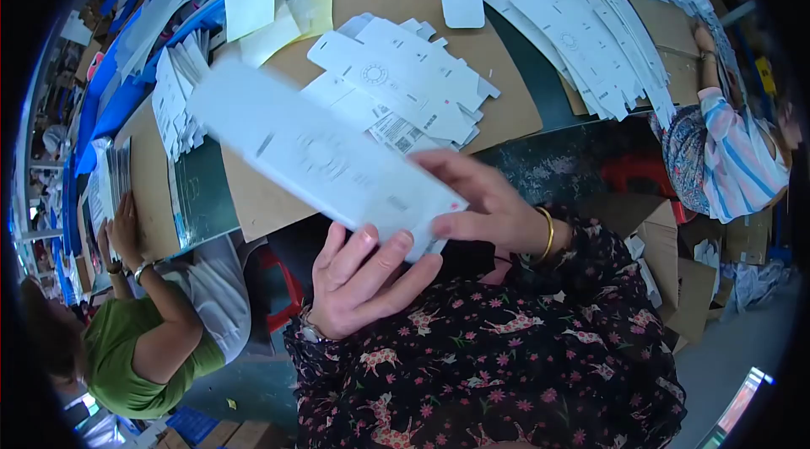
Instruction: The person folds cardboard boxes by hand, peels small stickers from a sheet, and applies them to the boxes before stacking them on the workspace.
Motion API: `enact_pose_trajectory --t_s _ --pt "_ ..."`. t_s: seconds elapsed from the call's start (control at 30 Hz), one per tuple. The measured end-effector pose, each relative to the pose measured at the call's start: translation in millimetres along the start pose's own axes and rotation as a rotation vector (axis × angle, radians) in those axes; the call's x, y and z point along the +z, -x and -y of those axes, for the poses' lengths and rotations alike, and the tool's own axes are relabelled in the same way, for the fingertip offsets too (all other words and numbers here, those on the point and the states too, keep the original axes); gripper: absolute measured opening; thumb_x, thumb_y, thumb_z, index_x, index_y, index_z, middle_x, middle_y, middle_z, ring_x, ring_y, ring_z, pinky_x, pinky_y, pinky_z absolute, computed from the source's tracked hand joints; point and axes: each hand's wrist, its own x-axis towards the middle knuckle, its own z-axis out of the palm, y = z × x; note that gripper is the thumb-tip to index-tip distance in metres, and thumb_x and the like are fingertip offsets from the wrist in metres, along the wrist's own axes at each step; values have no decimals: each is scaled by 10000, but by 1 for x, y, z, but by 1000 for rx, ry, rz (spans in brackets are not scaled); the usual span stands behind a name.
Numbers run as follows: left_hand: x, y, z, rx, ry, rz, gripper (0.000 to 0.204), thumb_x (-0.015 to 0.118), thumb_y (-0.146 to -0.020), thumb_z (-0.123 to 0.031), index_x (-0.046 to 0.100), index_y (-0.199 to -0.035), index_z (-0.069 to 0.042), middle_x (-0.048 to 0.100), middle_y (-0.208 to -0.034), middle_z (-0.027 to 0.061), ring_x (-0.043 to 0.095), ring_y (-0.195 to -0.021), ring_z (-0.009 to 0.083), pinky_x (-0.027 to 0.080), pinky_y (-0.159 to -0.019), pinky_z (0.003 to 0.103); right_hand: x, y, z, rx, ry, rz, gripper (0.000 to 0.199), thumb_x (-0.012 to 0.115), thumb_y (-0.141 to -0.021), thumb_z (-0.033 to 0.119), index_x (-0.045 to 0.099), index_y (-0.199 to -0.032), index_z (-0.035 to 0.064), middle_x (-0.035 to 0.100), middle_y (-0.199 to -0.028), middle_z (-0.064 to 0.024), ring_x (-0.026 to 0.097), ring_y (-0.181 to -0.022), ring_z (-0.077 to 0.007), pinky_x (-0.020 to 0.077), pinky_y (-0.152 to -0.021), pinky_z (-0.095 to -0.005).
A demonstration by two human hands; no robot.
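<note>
Between my two hands is a long white printed carton (291, 141), slanting up to the left, its far end smeared by motion. My left hand (363, 280) presses its fingers along the carton's near lower edge. My right hand (472, 200), with a gold bangle at the wrist, grips the near right end, thumb on the printed face. Just beyond it lies a spread pile of flat, unfolded white carton blanks (396, 69) on a brown cardboard sheet (506, 103).
Another stack of flat blanks (582, 44) fans out at the far right. Yellow and white paper sheets (287, 18) lie at the back left. A person in green (152, 348) works at the left, and a person in a striped top (734, 154) at the right. Open cardboard boxes (666, 255) stand at the lower right.
</note>
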Motion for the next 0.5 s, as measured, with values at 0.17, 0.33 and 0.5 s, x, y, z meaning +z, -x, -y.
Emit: enact_pose_trajectory --t_s 0.17,0.33,0.5 --pt "21 -16 -1 -458 169 21 449 821 -852 -57 726 -1286 -125 638 -1439 141 558 -1410 370 429 -1180 550 -45 36 -2 -645 804 -799 766 779 -903 167 403 -1536 -44 551 -1408 -138 576 -1261 -223 476 -1062 -364" --pt "33 -27 12 -546 204 210 473 829 -849 -48 700 -1304 -35 653 -1390 176 583 -1365 386 467 -1148 506 -69 60 9 -615 1218 -1073 707 780 -870 147 487 -1495 -4 573 -1311 -119 596 -1128 -201 517 -956 -345" --pt "41 -21 7 -831 511 169 670 799 -891 -24 521 -1500 -18 617 -1417 201 633 -1271 369 514 -1091 464 -47 25 18 -607 1188 -857 690 814 -826 181 562 -1449 25 575 -1295 -133 605 -1098 -224 522 -927 -341"
